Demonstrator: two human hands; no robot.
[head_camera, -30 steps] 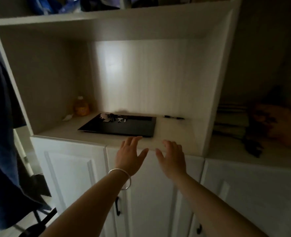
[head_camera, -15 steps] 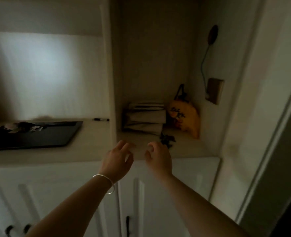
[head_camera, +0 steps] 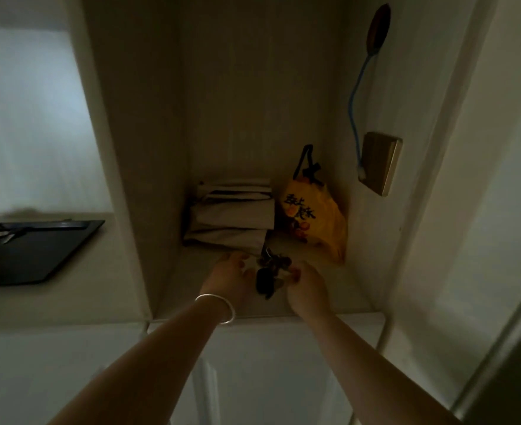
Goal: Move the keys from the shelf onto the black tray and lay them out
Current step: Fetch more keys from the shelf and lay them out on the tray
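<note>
A dark bunch of keys with a black fob lies on the shelf of the right compartment, in front of folded cloth. My left hand, with a silver bangle on the wrist, touches the bunch's left side with its fingers apart. My right hand has its fingertips curled onto the bunch's right side. The black tray sits in the left compartment, and a few keys lie at its far left end.
A stack of folded beige cloth and a yellow bag stand behind the keys. A vertical partition divides the two compartments. A wall plate with a blue cord is on the right wall. White cabinet doors lie below.
My view has swung right from the tray compartment to the right compartment. Both hands have reached forward onto the shelf and closed in on the bunch of keys.
</note>
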